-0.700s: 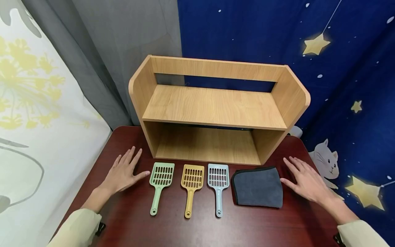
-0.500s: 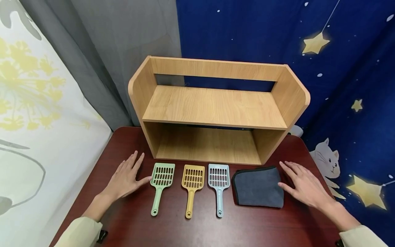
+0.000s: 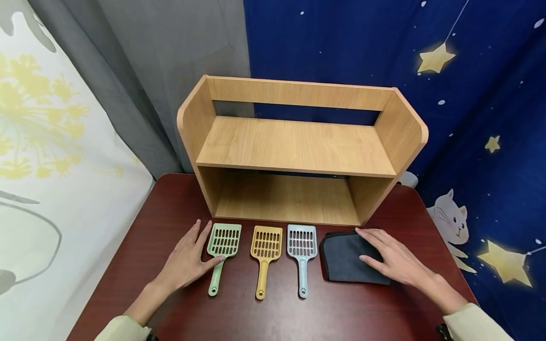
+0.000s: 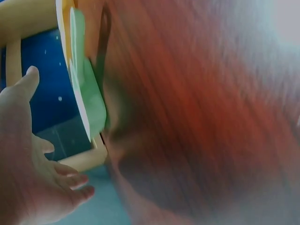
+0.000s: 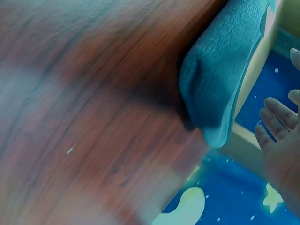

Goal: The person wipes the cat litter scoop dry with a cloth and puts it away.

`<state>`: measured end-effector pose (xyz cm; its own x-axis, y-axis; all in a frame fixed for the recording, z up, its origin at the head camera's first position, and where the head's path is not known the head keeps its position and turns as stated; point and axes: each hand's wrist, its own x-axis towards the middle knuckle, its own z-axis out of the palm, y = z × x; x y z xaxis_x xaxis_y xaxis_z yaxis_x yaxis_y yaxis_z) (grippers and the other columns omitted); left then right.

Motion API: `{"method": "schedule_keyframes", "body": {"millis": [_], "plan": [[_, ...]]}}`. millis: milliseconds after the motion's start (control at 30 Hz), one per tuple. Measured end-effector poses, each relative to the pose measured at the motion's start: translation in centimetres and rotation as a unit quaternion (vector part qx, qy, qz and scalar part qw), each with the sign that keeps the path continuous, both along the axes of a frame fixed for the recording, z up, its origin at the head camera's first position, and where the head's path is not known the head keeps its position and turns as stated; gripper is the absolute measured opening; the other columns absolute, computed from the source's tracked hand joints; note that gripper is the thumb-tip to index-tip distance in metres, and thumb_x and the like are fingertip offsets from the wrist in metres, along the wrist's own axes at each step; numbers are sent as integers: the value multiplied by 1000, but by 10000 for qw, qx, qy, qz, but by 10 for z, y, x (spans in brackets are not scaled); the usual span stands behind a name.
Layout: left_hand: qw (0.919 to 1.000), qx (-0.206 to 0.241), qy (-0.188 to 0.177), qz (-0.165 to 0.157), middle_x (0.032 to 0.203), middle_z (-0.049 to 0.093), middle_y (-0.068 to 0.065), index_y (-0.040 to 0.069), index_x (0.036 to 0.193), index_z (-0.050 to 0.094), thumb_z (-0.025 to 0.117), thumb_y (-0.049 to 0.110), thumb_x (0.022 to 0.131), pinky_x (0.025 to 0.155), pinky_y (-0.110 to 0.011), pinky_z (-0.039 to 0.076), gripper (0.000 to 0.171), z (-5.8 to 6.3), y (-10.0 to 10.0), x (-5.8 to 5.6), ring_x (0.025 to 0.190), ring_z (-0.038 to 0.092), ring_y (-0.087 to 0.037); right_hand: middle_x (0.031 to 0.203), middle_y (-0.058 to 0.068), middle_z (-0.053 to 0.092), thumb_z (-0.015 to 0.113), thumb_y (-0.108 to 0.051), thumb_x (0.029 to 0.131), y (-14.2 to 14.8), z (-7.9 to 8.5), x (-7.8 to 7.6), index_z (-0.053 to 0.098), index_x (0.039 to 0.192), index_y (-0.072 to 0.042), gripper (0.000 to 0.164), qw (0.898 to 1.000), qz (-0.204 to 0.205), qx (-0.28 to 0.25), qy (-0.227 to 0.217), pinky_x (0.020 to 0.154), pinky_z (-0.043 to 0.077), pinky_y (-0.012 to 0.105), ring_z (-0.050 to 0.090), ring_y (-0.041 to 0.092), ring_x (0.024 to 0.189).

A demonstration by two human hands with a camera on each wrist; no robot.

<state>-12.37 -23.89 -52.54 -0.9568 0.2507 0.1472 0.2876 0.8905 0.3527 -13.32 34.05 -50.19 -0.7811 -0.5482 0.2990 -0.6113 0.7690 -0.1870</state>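
On the dark red table (image 3: 179, 208) we have our left hand (image 3: 187, 260) flat, fingers straight, holding nothing, its thumb touching the green scoop (image 3: 220, 251) where head meets handle. Beside that scoop lie a yellow scoop (image 3: 264, 253) and a blue scoop (image 3: 302, 252), handles toward us. Our right hand (image 3: 394, 260) rests open, fingers spread, on the folded grey cloth (image 3: 345, 258), just before the wooden shelf (image 3: 294, 147).

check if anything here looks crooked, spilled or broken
Nothing stands out. The green scoop, yellow scoop and blue scoop lie in a neat row, handles toward the person, beside the folded grey cloth. The wooden shelf stands square on the table, with no spill or damage visible.
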Motion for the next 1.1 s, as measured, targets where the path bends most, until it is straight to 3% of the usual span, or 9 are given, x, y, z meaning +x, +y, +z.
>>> {"method": "schedule_keyframes", "body": {"millis": [233, 400, 600, 867, 1100], "plan": [[9987, 354, -176, 311, 161, 33, -37, 8, 166, 31, 84, 59, 85, 101, -71, 46, 109, 0, 17, 14, 143, 41, -58, 150, 3, 59, 82, -37, 94, -23, -3, -12, 55, 155, -13, 71, 9981, 171, -173, -569, 105, 48, 54, 54, 23, 135], [9971, 539, -394, 371, 155, 37, -41, 4, 165, 32, 86, 55, 85, 99, -69, 48, 110, -3, 27, 22, 141, 41, -59, 152, 7, 58, 83, -35, 93, -33, -9, -23, 53, 156, -11, 73, 9962, 334, -328, -730, 107, 47, 57, 55, 28, 138], [9959, 641, -419, 479, 140, 46, -40, 3, 164, 33, 88, 52, 83, 92, -64, 52, 110, -5, 34, 30, 127, 50, -55, 148, 13, 61, 85, -30, 91, -43, -15, -39, 54, 154, -6, 74, 9940, 464, -502, -858, 105, 50, 55, 59, 33, 134], [9932, 802, -554, 635, 131, 48, -34, 3, 162, 36, 94, 43, 80, 90, -59, 51, 109, -9, 41, 33, 119, 52, -49, 142, 15, 65, 87, -21, 89, -50, -24, -54, 56, 152, -4, 72, 9892, 600, -551, -1220, 104, 51, 53, 63, 31, 128], [9955, 777, -139, 533, 126, 54, -32, -1, 158, 41, 96, 23, 78, 86, -56, 52, 101, -15, 39, 29, 111, 55, -46, 129, 10, 71, 87, -19, 88, -51, -35, -61, 59, 149, -6, 68, 9895, 468, -559, -1252, 101, 52, 52, 65, 28, 121]]}}
